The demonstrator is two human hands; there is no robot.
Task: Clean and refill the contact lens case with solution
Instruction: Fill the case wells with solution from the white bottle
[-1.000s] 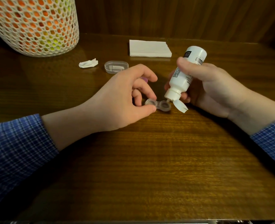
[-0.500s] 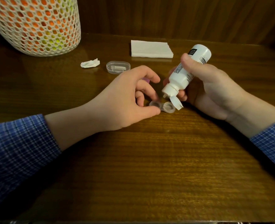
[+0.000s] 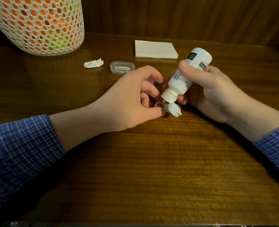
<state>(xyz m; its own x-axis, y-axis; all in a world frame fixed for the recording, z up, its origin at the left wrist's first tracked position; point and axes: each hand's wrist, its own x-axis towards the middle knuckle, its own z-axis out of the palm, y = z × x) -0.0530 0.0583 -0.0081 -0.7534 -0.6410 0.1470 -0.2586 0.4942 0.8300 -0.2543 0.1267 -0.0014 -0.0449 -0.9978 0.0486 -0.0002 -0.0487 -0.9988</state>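
A small clear contact lens case (image 3: 159, 106) lies on the wooden table (image 3: 152, 161). My left hand (image 3: 132, 99) pinches its left well between thumb and fingers. My right hand (image 3: 215, 92) grips a white solution bottle (image 3: 187, 76), tipped nozzle-down, with its tip right over the left well. The bottle's flip cap (image 3: 174, 110) hangs open and covers the case's right well. A purple cap (image 3: 36, 81) peeks out behind my left fingers.
At the back of the table stand a white mesh basket (image 3: 37, 25) with orange and yellow contents, a crumpled tissue (image 3: 93, 63), a clear oval plastic box (image 3: 122, 67) and a folded white napkin (image 3: 156, 49). A wooden wall rises behind.
The bottle's nozzle has shifted from over the right well of the case to over the left well. My left hand has kept its hold on the case.
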